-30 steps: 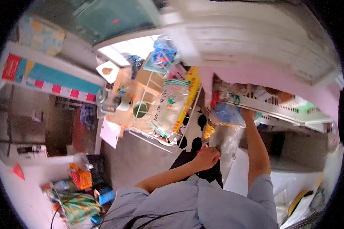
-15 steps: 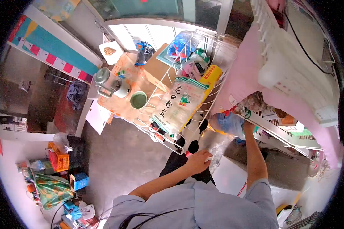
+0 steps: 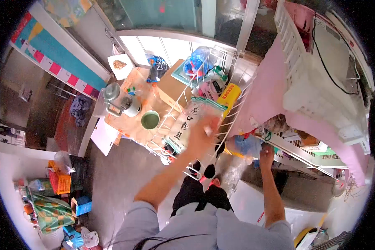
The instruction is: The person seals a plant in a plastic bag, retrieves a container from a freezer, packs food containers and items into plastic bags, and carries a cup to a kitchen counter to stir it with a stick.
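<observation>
I look down past my grey-blue sleeves [image 3: 136, 223] at my two bare hands in a cluttered room. My left hand [image 3: 203, 134] reaches forward over a white wire basket [image 3: 191, 178], in front of a clear package [image 3: 182, 132] with dark Chinese characters and green edging. The hand is blurred; I cannot tell whether its fingers touch the package or grip anything. The package lies on top in the near part of the basket, and a yellow pack [image 3: 230, 96] sits just beyond it to the right. My right hand [image 3: 267, 155] is well apart, out to the right, its fingers curled, beside a blue plastic bag [image 3: 246, 145] near the lower edge of a pink cloth [image 3: 260, 93]. I cannot tell whether it grasps the bag. Left of the basket, a table [image 3: 129, 121] bears a green cup [image 3: 150, 120] and a pale blender [image 3: 131, 106]. Beyond the cup stands a cardboard box [image 3: 171, 86]. Near my right forearm is a white box [image 3: 252, 199] printed with letters.
</observation>
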